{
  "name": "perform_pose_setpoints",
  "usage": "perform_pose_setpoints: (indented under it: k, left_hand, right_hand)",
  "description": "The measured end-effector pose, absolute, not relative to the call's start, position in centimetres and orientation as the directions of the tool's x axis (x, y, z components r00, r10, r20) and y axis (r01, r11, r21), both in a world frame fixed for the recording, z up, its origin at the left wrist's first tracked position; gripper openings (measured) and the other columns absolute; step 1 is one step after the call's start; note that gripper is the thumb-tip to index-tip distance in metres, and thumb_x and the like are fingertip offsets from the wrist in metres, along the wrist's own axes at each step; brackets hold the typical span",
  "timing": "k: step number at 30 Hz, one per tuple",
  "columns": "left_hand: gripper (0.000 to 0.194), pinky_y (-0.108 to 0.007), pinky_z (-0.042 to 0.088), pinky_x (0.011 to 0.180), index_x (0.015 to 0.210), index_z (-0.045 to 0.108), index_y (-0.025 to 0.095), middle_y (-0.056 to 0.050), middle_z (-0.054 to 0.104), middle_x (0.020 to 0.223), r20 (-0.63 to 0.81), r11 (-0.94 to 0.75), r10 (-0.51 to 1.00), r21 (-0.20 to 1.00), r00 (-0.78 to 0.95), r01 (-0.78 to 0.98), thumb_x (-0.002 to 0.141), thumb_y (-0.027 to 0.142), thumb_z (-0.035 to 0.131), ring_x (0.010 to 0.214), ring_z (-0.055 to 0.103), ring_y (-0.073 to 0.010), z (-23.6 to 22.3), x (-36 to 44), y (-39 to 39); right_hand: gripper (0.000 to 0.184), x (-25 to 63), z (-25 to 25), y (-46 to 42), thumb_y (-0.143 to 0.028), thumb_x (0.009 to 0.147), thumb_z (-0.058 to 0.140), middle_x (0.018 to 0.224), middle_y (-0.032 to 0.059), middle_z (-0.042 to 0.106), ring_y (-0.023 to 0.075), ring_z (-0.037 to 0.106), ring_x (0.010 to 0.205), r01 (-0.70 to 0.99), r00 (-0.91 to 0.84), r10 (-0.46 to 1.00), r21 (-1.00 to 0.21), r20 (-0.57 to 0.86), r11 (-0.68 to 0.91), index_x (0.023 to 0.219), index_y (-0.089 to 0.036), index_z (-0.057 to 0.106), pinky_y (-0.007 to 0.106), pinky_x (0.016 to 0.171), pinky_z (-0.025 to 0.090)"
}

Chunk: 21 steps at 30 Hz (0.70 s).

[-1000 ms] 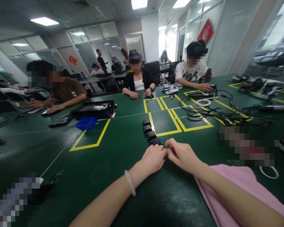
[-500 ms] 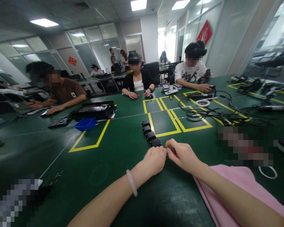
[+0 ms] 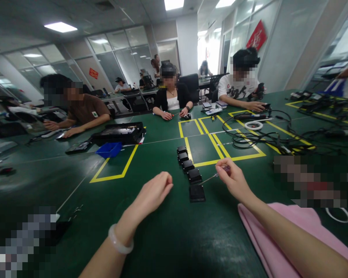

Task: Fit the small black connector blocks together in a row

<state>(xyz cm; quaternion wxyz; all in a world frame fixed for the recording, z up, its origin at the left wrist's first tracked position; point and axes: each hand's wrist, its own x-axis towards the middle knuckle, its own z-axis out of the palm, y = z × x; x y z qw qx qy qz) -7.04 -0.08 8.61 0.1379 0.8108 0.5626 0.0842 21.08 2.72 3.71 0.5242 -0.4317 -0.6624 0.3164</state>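
A row of several small black blocks (image 3: 188, 165) lies on the green table (image 3: 150, 162), and the nearest block (image 3: 197, 192) sits between my hands. My right hand (image 3: 233, 178) pinches a thin screwdriver (image 3: 213, 177) whose tip points left toward the blocks. My left hand (image 3: 153, 193) hovers to the left of the nearest block with its fingers curled loosely and nothing visible in them. A pale bangle (image 3: 118, 241) is on my left wrist.
A pink cloth (image 3: 281, 231) lies under my right forearm. Yellow tape rectangles (image 3: 220, 143), tangled black cables (image 3: 266, 135), a tape roll (image 3: 252, 125), a blue bin (image 3: 109, 149) and a black tray (image 3: 118, 133) lie further out. Three people sit across the table.
My hands have parted: the left drew back and to the left, the right lifted right with the screwdriver. A black block now lies uncovered where they met.
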Motion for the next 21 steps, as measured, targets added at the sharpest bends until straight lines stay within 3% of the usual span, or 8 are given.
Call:
perform_pose_setpoints:
  k: [2,6,10,14,21]
  left_hand:
    - [0.015,-0.028,0.043,0.065,0.091,0.048,0.020,-0.003,0.057,0.090,-0.059,-0.183,0.977,0.267,0.206,0.946,0.092,0.032,0.039,0.076,0.056,-0.0175,8.2,-12.3,0.0]
    - [0.020,-0.027,0.041,0.065,0.088,0.050,0.020,-0.002,0.058,0.088,-0.118,0.078,0.990,0.027,-0.075,0.997,0.089,0.036,0.039,0.079,0.056,-0.0200,6.9,-24.1,-1.0]
    - [0.027,-0.029,0.041,0.069,0.093,0.055,0.019,-0.005,0.059,0.097,-0.105,0.238,0.962,-0.137,-0.253,0.962,0.090,0.038,0.036,0.090,0.055,-0.0235,6.3,-33.5,-3.8]
    - [0.041,-0.034,0.043,0.067,0.102,0.060,0.016,-0.013,0.055,0.110,0.000,0.415,0.907,-0.174,-0.422,0.893,0.091,0.044,0.032,0.095,0.055,-0.0296,6.1,-38.5,-7.1]
    - [0.053,-0.038,0.046,0.072,0.103,0.060,0.018,-0.014,0.053,0.114,0.258,0.451,0.879,-0.171,-0.401,0.876,0.091,0.054,0.023,0.096,0.055,-0.0310,2.6,-41.1,-11.4]
  right_hand:
    - [0.017,20.9,3.6,2.9,-0.037,0.090,0.049,0.071,-0.0029,0.049,0.0103,0.047,0.059,0.227,-0.090,0.912,-0.883,0.401,0.411,0.086,-0.020,0.050,0.022,0.053,0.036]
    - [0.018,20.7,3.9,2.7,-0.037,0.090,0.049,0.069,-0.0030,0.048,0.0105,0.046,0.059,0.245,-0.121,0.908,-0.875,0.400,0.418,0.085,-0.020,0.050,0.023,0.053,0.036]
    - [0.019,20.7,3.8,2.7,-0.038,0.090,0.049,0.068,-0.0032,0.047,0.0101,0.043,0.058,0.245,-0.137,0.911,-0.878,0.389,0.411,0.084,-0.020,0.051,0.023,0.053,0.034]
    - [0.020,20.7,3.3,3.0,-0.039,0.090,0.050,0.067,-0.0040,0.045,0.0089,0.040,0.054,0.192,-0.146,0.923,-0.906,0.355,0.378,0.086,-0.020,0.051,0.023,0.049,0.031]
    - [0.019,20.8,3.5,2.8,-0.039,0.090,0.050,0.064,-0.0046,0.044,0.0089,0.039,0.052,0.198,-0.141,0.927,-0.908,0.348,0.370,0.085,-0.020,0.051,0.023,0.048,0.030]
